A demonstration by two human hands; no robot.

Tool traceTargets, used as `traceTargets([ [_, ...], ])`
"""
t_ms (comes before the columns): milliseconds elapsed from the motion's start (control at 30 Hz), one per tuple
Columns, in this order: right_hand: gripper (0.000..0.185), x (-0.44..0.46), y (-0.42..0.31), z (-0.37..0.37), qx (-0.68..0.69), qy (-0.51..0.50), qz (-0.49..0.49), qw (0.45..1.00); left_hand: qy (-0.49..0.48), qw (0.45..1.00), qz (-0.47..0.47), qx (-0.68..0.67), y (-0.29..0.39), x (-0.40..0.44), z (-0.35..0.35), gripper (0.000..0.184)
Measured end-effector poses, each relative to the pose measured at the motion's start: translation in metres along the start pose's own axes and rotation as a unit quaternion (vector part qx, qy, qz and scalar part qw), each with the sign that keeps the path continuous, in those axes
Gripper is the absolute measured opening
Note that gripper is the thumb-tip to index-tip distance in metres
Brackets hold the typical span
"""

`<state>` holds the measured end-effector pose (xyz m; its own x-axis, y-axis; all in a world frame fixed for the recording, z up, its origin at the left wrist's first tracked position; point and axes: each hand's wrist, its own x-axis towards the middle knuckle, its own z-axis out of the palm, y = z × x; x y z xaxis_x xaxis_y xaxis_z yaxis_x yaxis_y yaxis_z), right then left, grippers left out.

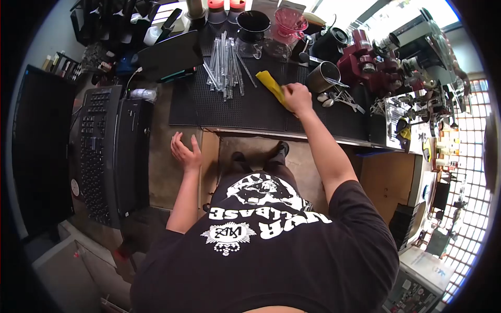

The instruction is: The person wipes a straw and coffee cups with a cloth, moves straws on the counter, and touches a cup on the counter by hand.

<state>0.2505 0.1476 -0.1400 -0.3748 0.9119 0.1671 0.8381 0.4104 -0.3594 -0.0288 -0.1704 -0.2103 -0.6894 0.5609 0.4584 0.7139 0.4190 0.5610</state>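
My right hand (298,98) is closed on one end of a yellow cloth (270,83), which stretches up and left across the black mat (245,112). To the left of the cloth lies a pile of wrapped straws (225,65). Right of my hand stands a metal cup (323,77), with several spoons and forks (342,98) in front of it. My left hand (185,149) hovers at the counter's front edge, fingers apart, holding nothing.
A tablet (169,55) leans at the back left, beside a keyboard (96,141) and a monitor (42,146). Behind the straws are a black dripper (253,23) and a pink dripper (290,23). A dark red machine (365,62) stands at the right.
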Motion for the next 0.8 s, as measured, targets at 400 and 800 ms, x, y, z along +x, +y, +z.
traceTargets([
  [400,0.023,0.049,-0.033,-0.144,0.125,0.164,-0.085,0.975,0.001,0.988,0.071,-0.138,0.047,0.003,-0.006,0.048],
  [800,0.014,0.046,-0.056,-0.183,0.076,0.154,-0.228,0.958,-0.205,0.791,-0.196,-0.542,0.181,0.021,0.174,0.031],
])
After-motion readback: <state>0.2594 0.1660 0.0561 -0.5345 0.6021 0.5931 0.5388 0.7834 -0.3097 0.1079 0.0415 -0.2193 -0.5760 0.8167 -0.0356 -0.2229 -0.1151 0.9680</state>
